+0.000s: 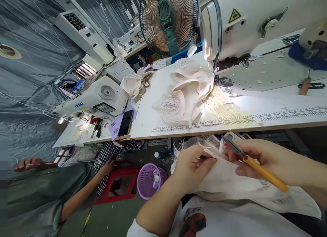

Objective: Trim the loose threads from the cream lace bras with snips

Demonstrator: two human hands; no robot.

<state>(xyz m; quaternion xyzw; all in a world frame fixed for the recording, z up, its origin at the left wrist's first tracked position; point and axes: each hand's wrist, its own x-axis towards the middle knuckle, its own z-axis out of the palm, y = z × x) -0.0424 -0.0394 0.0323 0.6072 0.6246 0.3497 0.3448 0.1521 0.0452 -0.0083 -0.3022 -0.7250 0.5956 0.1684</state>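
Note:
Below the table's front edge, my left hand (195, 165) is closed, pinching the edge of a white lace-trimmed garment (219, 180) between thumb and fingers. My right hand (263, 158) is closed on an orange-handled tool (265, 172) with a narrow dark metal end; its exact kind is unclear. The tool's tip points up and left, close to the cloth. Fingers of my right hand also touch the garment beside my left hand. The cloth drapes over my lap, with more lace bunched beyond my hands.
A sewing machine (235, 29) overhangs the white table (143, 110), where another pale lace garment (176, 100) and thread scraps (222, 104) lie. A phone (126, 122) rests left, near a second machine (94, 100). A purple basket (145, 182) stands on the floor. A co-worker (43, 192) sits left.

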